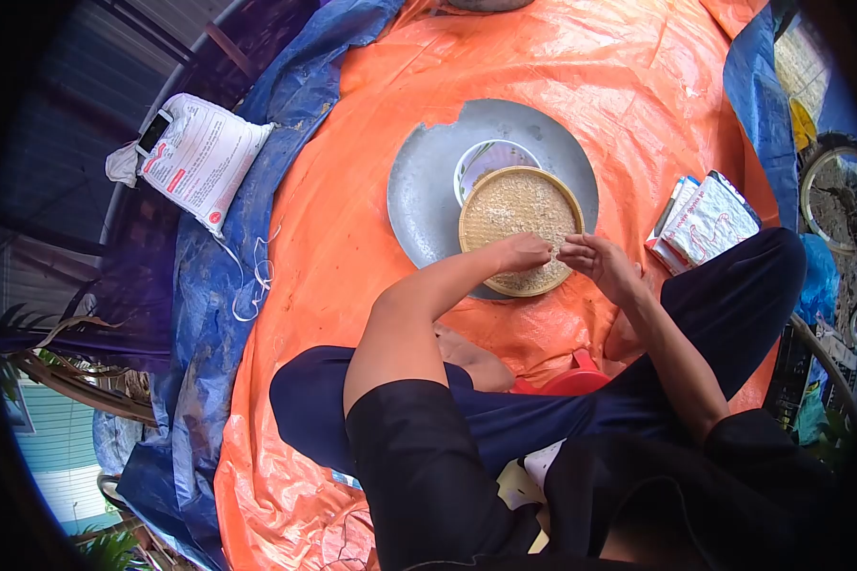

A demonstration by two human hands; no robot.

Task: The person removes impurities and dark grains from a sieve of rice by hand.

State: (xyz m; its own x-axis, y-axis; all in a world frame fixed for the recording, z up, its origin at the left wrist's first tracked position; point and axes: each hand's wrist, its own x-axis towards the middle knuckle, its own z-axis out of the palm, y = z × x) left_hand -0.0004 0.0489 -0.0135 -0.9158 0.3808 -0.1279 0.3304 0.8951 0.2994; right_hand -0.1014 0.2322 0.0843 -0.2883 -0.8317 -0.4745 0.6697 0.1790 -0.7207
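A round woven bamboo tray (501,203) with a raised rim holds a spread of pale grains (533,282). It overlaps a white-rimmed bowl (491,152), and both rest on a wide grey metal tray (419,190) with a broken-looking edge. My left hand (526,252) is over the grains with its fingers curled in; what they hold, if anything, is hidden. Over the right rim of the bamboo tray, my right hand (595,264) has its fingers stretched toward the left one, with nothing visible in them.
An orange tarp (314,314) covers the ground, with a blue tarp (205,305) along its left edge. A white printed sack (205,157) carries a phone (154,132). Folded printed bags (709,219) lie by my right knee. Something red (576,379) sits between my legs. A wheel (836,190) stands far right.
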